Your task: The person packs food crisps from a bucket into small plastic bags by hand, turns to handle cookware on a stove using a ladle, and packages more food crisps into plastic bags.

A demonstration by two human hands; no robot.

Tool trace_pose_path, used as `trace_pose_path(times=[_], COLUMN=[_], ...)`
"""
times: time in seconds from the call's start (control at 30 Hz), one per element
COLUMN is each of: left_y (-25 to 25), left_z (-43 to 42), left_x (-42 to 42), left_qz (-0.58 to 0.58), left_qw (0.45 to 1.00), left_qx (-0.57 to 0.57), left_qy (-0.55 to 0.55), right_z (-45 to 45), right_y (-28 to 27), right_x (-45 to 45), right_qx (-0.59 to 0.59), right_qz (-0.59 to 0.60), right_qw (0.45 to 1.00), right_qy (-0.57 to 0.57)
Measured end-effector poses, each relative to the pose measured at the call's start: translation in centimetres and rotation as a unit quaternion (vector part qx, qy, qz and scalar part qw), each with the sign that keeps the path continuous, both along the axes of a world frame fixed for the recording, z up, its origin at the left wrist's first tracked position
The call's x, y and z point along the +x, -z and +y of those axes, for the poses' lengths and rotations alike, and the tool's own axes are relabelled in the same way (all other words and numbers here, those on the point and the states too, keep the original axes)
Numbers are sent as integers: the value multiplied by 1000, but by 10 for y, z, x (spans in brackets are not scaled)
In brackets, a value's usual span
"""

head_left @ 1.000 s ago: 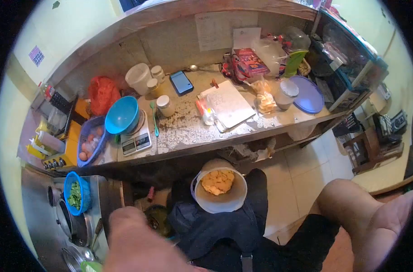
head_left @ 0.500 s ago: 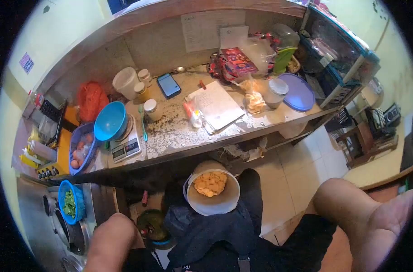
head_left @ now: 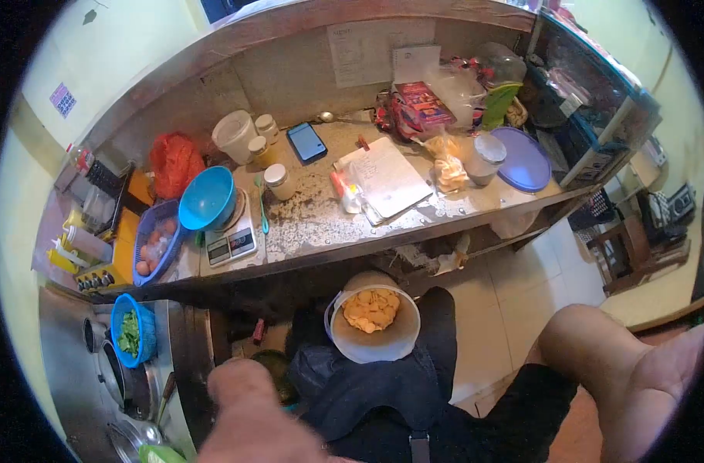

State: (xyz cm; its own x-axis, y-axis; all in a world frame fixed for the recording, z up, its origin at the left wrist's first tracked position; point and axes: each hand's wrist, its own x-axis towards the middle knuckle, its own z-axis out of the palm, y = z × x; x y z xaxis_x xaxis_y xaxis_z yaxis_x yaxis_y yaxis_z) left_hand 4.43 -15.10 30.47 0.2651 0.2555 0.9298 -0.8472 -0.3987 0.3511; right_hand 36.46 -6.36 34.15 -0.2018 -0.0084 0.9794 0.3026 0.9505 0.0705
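Blurred by motion, my left hand (head_left: 248,397) is over my left knee at the bottom; its fingers are too smeared to read. My right hand (head_left: 670,369) is at the right edge beside my bent right knee (head_left: 580,339), palm showing, fingers cut off or hidden. Between my dark-clothed legs a whitish bucket (head_left: 402,339) tilts toward me, with orange-yellow pieces (head_left: 370,309) inside. Neither hand touches it.
The counter (head_left: 313,224) ahead holds a blue bowl (head_left: 207,199), scale (head_left: 232,245), egg basket (head_left: 155,243), jars, phone (head_left: 306,143), papers (head_left: 387,177) and purple lid (head_left: 523,160). At left, a blue basket (head_left: 133,332) of greens stands beside pans.
My left hand, absent from the middle frame, is again over the left knee. The view swung left and back. The bucket and my right hand look unchanged.
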Motion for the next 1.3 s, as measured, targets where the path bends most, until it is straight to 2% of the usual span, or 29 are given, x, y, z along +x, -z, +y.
trace_pose_path(times=[0.03,0.23,0.5,0.67,0.73,0.87,1.3], left_y=[4,-42,-26,37,28,-52,-77], left_z=[12,34,26,7,-19,28,21], left_x=[2,2,-11,-15,-34,-16,-38], left_qz=[-8,-2,38,-23,98,209,223], left_qw=[1000,953,976,985,993,975,972], left_qx=[-7,262,176,106,61,22,70], left_qy=[18,-155,-118,-137,-37,69,8], right_z=[0,0,6,7,6,4,-2], right_y=[0,0,2,1,0,-1,-41], right_x=[0,-3,-2,-2,-6,-5,-15], right_qx=[-2,-1,-6,-4,0,0,28], right_qz=[-2,-12,-8,-10,-11,-12,-17], right_qw=[1000,1000,1000,1000,1000,1000,999], right_qy=[1,14,8,6,9,10,6])
